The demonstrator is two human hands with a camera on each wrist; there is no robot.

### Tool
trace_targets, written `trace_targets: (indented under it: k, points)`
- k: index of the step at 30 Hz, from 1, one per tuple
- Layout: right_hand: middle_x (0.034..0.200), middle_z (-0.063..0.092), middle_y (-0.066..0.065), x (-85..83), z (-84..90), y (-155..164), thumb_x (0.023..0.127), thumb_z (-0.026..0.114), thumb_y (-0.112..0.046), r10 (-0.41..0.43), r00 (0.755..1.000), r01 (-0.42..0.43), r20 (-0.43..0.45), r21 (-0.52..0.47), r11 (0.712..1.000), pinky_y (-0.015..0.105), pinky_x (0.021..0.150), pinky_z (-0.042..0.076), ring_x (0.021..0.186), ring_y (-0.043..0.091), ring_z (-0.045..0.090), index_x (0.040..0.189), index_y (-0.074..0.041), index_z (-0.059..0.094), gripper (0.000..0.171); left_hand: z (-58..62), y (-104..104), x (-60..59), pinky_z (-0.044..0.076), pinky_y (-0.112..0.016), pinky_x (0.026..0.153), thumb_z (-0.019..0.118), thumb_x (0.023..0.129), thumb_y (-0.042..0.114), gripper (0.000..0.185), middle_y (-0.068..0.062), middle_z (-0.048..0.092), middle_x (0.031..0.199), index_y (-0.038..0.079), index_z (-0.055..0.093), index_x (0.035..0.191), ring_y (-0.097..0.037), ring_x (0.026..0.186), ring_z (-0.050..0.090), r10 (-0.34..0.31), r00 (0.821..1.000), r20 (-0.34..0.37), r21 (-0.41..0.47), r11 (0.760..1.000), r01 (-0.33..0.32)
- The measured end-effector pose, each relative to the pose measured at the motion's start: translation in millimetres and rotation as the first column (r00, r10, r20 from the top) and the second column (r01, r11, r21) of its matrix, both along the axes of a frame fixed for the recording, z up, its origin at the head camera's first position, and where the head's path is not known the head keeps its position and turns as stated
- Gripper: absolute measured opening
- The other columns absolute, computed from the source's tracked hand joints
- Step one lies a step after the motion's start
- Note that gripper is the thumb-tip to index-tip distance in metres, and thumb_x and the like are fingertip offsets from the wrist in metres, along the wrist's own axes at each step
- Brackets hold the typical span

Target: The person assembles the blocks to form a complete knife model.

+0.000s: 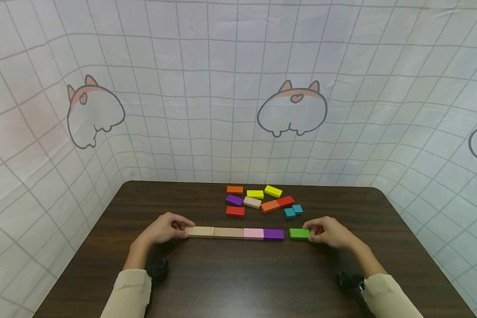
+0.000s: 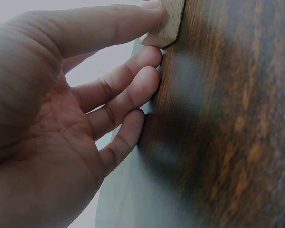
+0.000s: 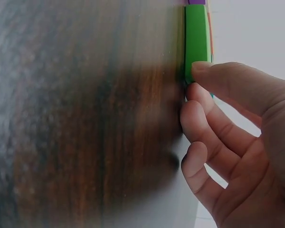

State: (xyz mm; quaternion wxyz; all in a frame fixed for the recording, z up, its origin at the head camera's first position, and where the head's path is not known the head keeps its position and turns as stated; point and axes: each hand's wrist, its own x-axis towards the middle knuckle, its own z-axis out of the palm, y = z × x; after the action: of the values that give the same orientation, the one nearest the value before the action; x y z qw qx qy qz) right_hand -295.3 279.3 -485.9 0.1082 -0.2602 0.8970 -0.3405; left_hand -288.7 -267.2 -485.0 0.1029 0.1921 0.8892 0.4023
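Your left hand (image 1: 164, 229) pinched row's end wooden block (image 1: 200, 232); right hand (image 1: 329, 232) pinched one green block (image 1: 300, 233); four blocks rowed near tabletop (image 1: 238, 274) centre.

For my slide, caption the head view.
Left hand steadies a four-block row while right hand holds the green block near its end.

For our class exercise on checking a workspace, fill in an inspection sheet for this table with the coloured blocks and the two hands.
Surface: dark wooden table, bare near the front edge.
Job's things: row of two plain wooden blocks, pink block and purple block; green block set slightly apart at its right end.
Clutter: loose pile of blocks behind the row.
Hands: left hand holds the row's left end; right hand holds the green block.
Cables: nothing seen.
Surroundings: checked cloth backdrop with cartoon animals.
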Motion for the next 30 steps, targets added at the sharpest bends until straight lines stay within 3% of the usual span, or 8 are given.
trace_targets:
  k: [30]
  points:
    - [0.08, 0.061, -0.003, -0.4, -0.8, -17, 0.091, 0.078, -0.01, 0.029, 0.999, -0.03, 0.03, 0.006, 1.0, 0.028, 0.064, 0.045, 0.07, 0.012, 0.054, 0.115, -0.005, 0.071, 0.025, 2.6, 2, 2.5, 0.047, -0.032, 0.064, 0.079, 0.091, 0.008, 0.025, -0.003, 0.065, 0.084, 0.006, 0.078, 0.116, -0.02, 0.073, 0.056, 0.012, 1.0, 0.004, 0.014, 1.0, -0.012]
